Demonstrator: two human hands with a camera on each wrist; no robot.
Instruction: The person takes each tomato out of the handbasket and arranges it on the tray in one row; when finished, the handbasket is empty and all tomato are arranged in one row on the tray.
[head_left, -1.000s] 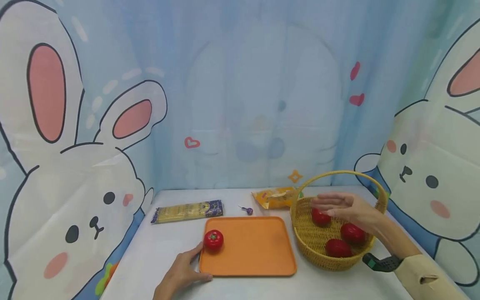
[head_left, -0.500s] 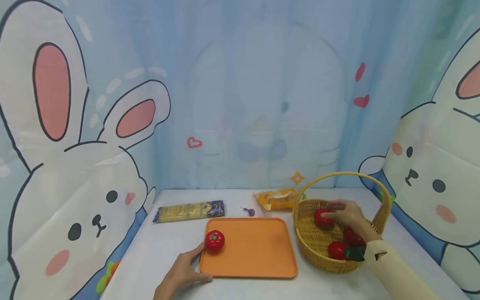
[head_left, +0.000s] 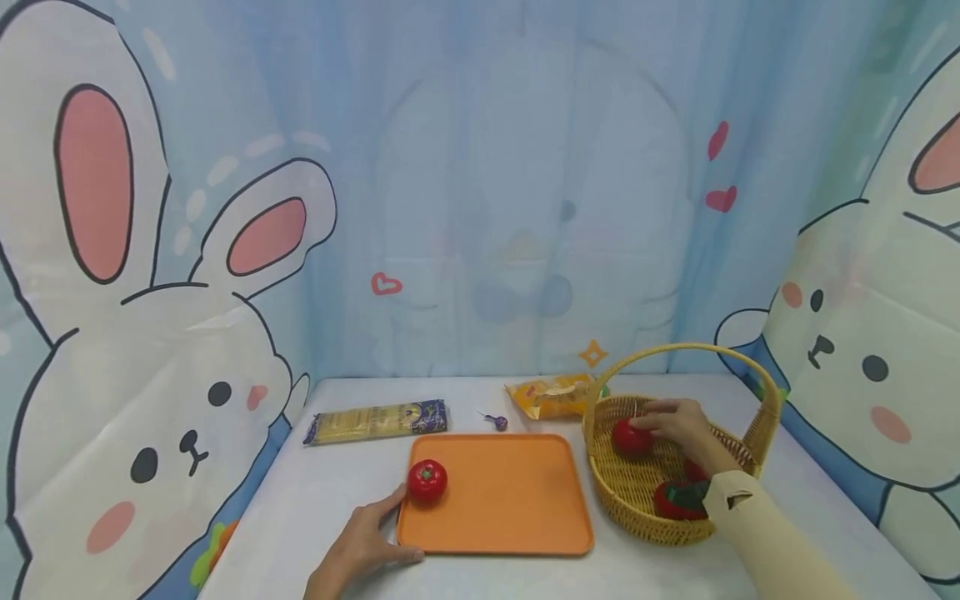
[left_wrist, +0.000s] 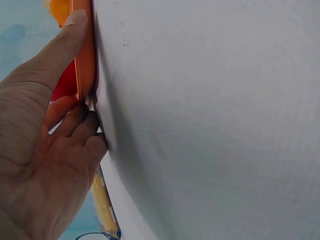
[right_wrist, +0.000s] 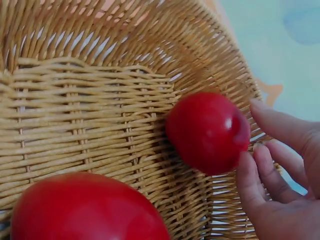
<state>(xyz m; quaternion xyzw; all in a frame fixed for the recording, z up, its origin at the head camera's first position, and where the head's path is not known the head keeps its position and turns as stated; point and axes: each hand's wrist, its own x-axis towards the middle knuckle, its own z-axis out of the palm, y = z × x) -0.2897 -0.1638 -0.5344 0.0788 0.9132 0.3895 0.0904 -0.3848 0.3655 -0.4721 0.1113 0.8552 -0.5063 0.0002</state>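
My left hand (head_left: pixel 360 546) holds the near left corner of an orange tray (head_left: pixel 510 500), its thumb along the front edge and its fingers at the left side. A red tomato (head_left: pixel 427 481) with a green top sits on the tray near those fingers. Inside a yellow wicker basket (head_left: pixel 611 496), my right hand (head_left: pixel 686 429) reaches to a red apple (right_wrist: pixel 207 132) against the wall. In the right wrist view, its fingertips touch the apple's side, while the thumb appears slightly apart from it. Another red fruit (right_wrist: pixel 90 210) lies closer to that camera; one more is partly hidden under the forearm.
Behind the tray lie a pack of noodles (head_left: pixel 375 422) and a small purple item (head_left: pixel 497 422). A yellow snack bag (head_left: pixel 551 396) lies beside the basket's far left side. The basket's tall handle (head_left: pixel 678 348) arches above the right hand.
My right hand has lowered into the basket, from above it with straight fingers to the apple, which has shifted slightly left. My left hand stays at the tray's corner.
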